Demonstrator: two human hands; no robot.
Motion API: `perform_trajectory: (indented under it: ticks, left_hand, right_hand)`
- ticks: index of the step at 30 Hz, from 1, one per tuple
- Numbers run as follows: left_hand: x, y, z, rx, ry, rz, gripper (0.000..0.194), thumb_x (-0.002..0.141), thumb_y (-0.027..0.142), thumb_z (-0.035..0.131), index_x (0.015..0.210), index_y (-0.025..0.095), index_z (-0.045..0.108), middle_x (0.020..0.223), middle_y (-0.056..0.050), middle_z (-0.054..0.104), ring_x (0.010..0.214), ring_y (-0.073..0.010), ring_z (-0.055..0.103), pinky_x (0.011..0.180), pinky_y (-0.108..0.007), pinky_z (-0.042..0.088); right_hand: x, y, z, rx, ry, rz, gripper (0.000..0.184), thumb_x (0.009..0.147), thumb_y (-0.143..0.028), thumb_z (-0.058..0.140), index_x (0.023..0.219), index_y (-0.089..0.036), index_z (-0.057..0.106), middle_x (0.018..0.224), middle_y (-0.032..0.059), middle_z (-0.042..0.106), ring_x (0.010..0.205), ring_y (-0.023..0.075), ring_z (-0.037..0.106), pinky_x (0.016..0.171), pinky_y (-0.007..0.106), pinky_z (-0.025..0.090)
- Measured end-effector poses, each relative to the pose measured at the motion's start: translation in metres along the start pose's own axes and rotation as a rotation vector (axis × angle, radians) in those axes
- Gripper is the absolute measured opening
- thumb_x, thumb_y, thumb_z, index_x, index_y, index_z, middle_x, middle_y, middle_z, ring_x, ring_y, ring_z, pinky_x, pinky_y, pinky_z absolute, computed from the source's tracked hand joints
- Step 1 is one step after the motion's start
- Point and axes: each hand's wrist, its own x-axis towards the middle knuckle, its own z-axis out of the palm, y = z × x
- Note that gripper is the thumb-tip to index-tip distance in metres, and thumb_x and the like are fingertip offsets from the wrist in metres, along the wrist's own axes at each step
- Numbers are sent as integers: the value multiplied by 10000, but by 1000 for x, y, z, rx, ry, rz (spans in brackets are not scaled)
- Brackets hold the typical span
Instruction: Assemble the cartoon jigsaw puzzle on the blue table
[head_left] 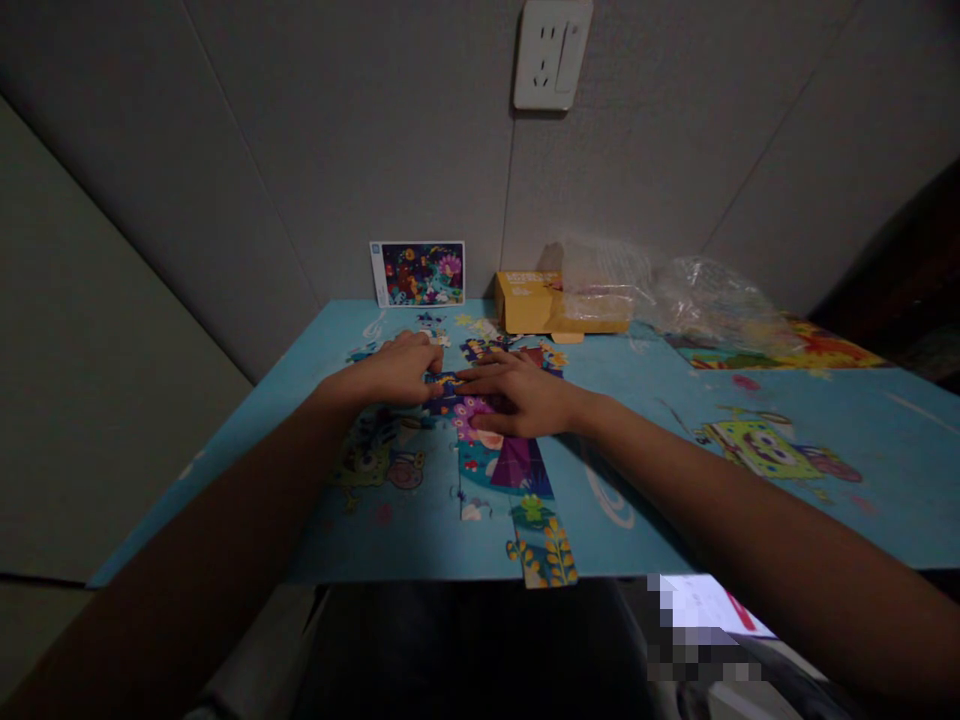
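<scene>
A partly joined jigsaw puzzle (519, 465) lies on the blue table, running from between my hands down to the near edge. My left hand (405, 368) is at its upper left, fingers curled, with thumb and index finger around a dark blue puzzle piece (442, 382). My right hand (531, 395) rests on the puzzle's upper part, its fingers stretched out and pointing left, covering some of the picture. Beyond my hands lie several more puzzle pieces (540, 354). A yellow-plant piece (551, 560) sits at the table's front edge.
Against the wall leans a picture card (424, 273) of the colourful scene. A yellow box (529, 305) stands beside it, partly behind crumpled clear plastic wrapping (720, 300). The blue tabletop (645, 420) bears printed cartoon figures. A wall socket (553, 55) is above.
</scene>
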Motion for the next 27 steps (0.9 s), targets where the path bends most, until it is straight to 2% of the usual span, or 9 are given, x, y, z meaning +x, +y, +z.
perform_trajectory:
  ticks: [5, 11, 16, 22, 27]
  left_hand:
    - [0, 2, 0, -4, 12, -6, 293, 767, 435, 586, 904, 177, 613, 1000, -121, 586, 978, -286, 520, 872, -404, 426]
    - [3, 5, 4, -55, 30, 34, 242, 775, 360, 576, 936, 184, 619, 993, -106, 609, 954, -266, 541, 865, -389, 434]
    - [6, 5, 8, -83, 64, 35, 206, 798, 345, 566, 910, 186, 633, 970, -90, 626, 957, -259, 556, 854, -377, 434]
    - [7, 9, 8, -86, 93, 80, 206, 820, 308, 560, 946, 181, 663, 950, -85, 619, 951, -242, 554, 863, -361, 423]
    - [9, 12, 7, -85, 114, 73, 145, 815, 292, 555, 761, 183, 633, 865, -75, 611, 879, -220, 555, 803, -343, 429]
  right_hand:
    - [0, -2, -1, -11, -20, 26, 536, 872, -410, 585, 1356, -180, 564, 1396, 101, 565, 1241, 352, 459, 1005, 542, 308]
    - [0, -3, -1, 28, -14, 11, 479, 852, -401, 609, 1300, -232, 614, 1372, 105, 578, 1208, 337, 494, 1001, 549, 304]
    - [0, -2, -1, 24, -2, 11, 473, 841, -392, 630, 1286, -230, 623, 1329, 111, 605, 1188, 338, 502, 987, 545, 310]
    - [0, 0, 1, 9, 27, 38, 364, 840, -373, 631, 1160, -208, 687, 1230, 111, 652, 1137, 311, 533, 966, 496, 339]
    - [1, 1, 0, 12, 36, 51, 349, 849, -386, 613, 1114, -175, 698, 1177, 115, 671, 1110, 300, 544, 953, 477, 350]
